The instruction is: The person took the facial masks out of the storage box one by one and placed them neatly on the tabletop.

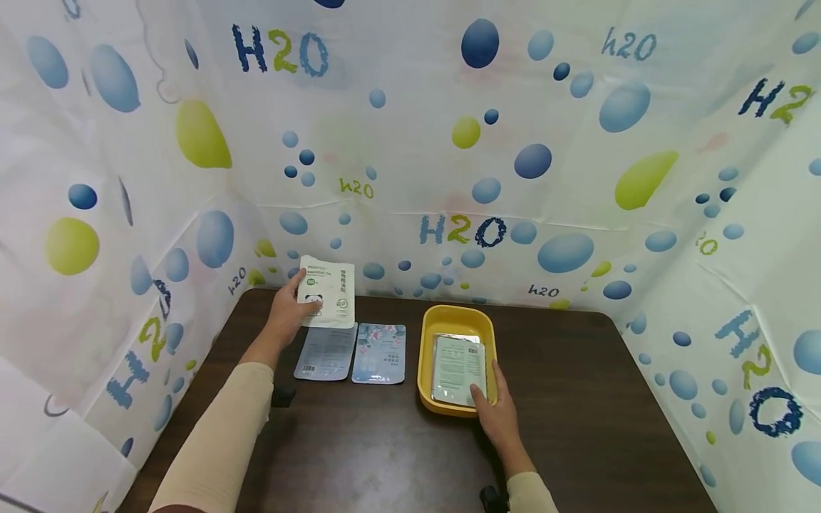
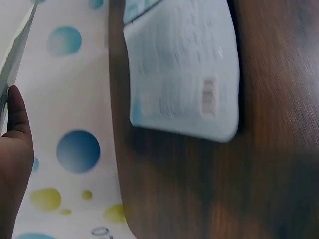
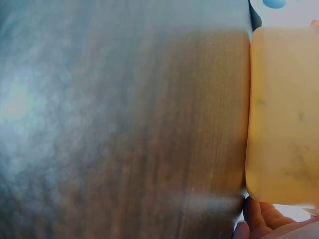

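Observation:
My left hand (image 1: 285,313) holds a white face mask packet (image 1: 335,288) with green print and a panda picture, raised above the table's back edge. Below it lie a grey-blue face mask packet (image 1: 323,354) with a barcode and, beside that, a light blue packet (image 1: 380,354) with pink flowers. In the left wrist view, the held packet (image 2: 16,55) shows only edge-on. My right hand (image 1: 497,413) grips the near right side of a yellow plastic tray (image 1: 425,356), thumb over the rim, fingers outside. Inside the tray lies a pale green packet (image 1: 458,370) atop at least one silvery packet.
The dark brown wooden table (image 1: 359,456) stands against a white curtain (image 1: 410,128) printed with blue and green drops, which encloses its back and sides. The tray stands right of the table's middle, apart from the two packets lying to its left.

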Action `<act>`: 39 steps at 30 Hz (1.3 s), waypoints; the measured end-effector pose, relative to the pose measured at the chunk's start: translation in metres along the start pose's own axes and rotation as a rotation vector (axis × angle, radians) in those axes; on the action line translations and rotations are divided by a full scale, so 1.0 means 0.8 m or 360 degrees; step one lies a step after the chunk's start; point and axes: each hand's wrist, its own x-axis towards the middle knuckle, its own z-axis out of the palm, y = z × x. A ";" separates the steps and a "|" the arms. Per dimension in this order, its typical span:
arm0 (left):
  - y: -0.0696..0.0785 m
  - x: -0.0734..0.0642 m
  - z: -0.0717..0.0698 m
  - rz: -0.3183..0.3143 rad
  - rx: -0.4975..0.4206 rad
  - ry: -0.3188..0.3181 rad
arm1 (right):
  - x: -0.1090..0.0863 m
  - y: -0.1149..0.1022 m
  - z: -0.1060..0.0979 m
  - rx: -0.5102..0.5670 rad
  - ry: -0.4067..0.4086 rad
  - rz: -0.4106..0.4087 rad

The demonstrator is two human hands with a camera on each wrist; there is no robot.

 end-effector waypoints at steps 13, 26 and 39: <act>-0.031 -0.015 -0.049 -0.0192 0.0426 0.0060 | -0.002 -0.002 -0.001 0.0012 -0.0002 -0.0008; -0.060 -0.025 -0.068 -0.0379 0.0739 0.0014 | 0.001 -0.001 0.000 0.0013 -0.0003 -0.0002; -0.083 -0.022 -0.075 -0.0291 0.1240 -0.0084 | 0.001 0.000 0.002 0.0013 -0.0002 -0.0007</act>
